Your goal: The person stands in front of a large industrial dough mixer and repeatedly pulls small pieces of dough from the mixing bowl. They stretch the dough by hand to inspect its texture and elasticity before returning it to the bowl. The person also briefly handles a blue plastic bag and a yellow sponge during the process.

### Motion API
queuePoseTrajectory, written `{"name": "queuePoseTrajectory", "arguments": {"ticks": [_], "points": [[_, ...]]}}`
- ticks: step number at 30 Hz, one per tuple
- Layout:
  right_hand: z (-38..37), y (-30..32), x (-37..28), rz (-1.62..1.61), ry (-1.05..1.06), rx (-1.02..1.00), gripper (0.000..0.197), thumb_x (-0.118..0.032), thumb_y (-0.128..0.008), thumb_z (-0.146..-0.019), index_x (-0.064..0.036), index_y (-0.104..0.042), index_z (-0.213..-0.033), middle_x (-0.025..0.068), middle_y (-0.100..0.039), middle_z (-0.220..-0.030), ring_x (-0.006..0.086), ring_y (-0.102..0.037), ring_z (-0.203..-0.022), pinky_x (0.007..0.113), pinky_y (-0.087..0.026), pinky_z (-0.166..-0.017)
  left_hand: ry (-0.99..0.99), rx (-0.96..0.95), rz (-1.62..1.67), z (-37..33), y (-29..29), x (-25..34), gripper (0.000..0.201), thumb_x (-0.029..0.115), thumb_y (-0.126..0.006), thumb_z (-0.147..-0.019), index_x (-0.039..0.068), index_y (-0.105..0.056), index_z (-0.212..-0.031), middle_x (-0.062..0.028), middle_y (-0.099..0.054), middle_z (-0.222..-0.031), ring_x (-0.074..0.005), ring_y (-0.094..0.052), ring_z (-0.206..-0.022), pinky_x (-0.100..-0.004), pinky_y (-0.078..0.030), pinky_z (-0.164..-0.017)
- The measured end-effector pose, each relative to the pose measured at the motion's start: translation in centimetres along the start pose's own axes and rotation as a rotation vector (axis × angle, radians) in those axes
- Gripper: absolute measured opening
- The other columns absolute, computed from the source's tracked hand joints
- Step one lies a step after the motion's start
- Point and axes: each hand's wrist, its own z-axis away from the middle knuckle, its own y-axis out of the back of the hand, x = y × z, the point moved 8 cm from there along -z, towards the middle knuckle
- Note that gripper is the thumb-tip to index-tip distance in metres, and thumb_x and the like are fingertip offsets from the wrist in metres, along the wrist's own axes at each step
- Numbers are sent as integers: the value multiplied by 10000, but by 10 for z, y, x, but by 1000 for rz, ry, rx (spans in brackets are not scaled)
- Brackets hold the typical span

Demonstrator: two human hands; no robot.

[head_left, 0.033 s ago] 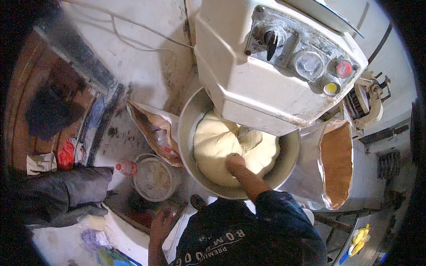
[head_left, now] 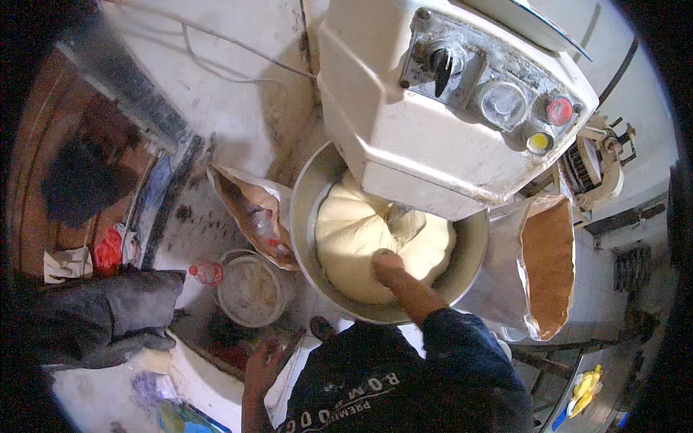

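Note:
A big pale mass of dough (head_left: pixel 361 231) fills the steel bowl (head_left: pixel 307 187) of a white floor mixer (head_left: pixel 433 130). My right hand (head_left: pixel 386 261) reaches down into the bowl and is sunk into the near side of the dough, its fingers buried and hidden. My left hand (head_left: pixel 263 364) hangs low at my left side with fingers spread, holding nothing, close to a white edge below a round lidded bucket (head_left: pixel 251 289).
An open brown paper sack (head_left: pixel 249 209) leans left of the bowl. A large white sack of brown flour (head_left: pixel 547 263) stands to the right. Beside the bucket lies a red-capped bottle (head_left: pixel 206 273). Dark cloth (head_left: pixel 101 314) is heaped at the left.

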Motion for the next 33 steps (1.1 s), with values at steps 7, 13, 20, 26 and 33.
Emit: {"name": "queuePoseTrajectory", "arguments": {"ticks": [7, 13, 20, 26, 33], "points": [[99, 94, 7, 446, 170, -353, 237, -222, -598, -724, -42, -649, -869, 132, -641, -899, 263, -613, -892, 359, -503, -725, 11, 40, -10, 5, 5, 5, 352, 295, -521, -848, 11, -544, -1055, -196, -578, -1052, -356, -552, -977, -408, -436, -819], [27, 18, -3, 228, 74, -90, 259, -239, -594, -742, -37, -638, -898, 133, -634, -939, 254, -615, -878, 351, -498, -745, -66, 52, -18, 7, 4, 7, 352, 292, -512, -854, 19, -530, -1076, -192, -581, -1044, -352, -553, -976, -412, -435, -817], [43, 42, 22, 161, 105, -10, 225, -154, -479, -798, -44, -645, -902, 136, -631, -958, 259, -618, -875, 353, -491, -774, -9, 24, 38, 9, 1, 4, 373, 296, -512, -854, 10, -537, -1093, -201, -577, -1048, -339, -552, -990, -399, -425, -842], [85, 56, 46, 455, 78, -301, 296, -235, -479, -817, -14, -631, -940, 163, -631, -932, 293, -621, -850, 422, -491, -727, 20, 40, 28, 8, 7, -2, 376, 304, -524, -847, 3, -543, -1072, -195, -581, -1040, -337, -555, -979, -395, -428, -832], [39, 97, -48, 5, 37, -132, 761, -468, -661, -673, 58, -428, -1172, 206, -559, -1085, 282, -575, -973, 360, -475, -790, -2, 63, 30, 9, 7, 0, 319, 259, -517, -854, 11, -548, -1053, -192, -576, -1042, -325, -562, -963, -398, -435, -818]]}}
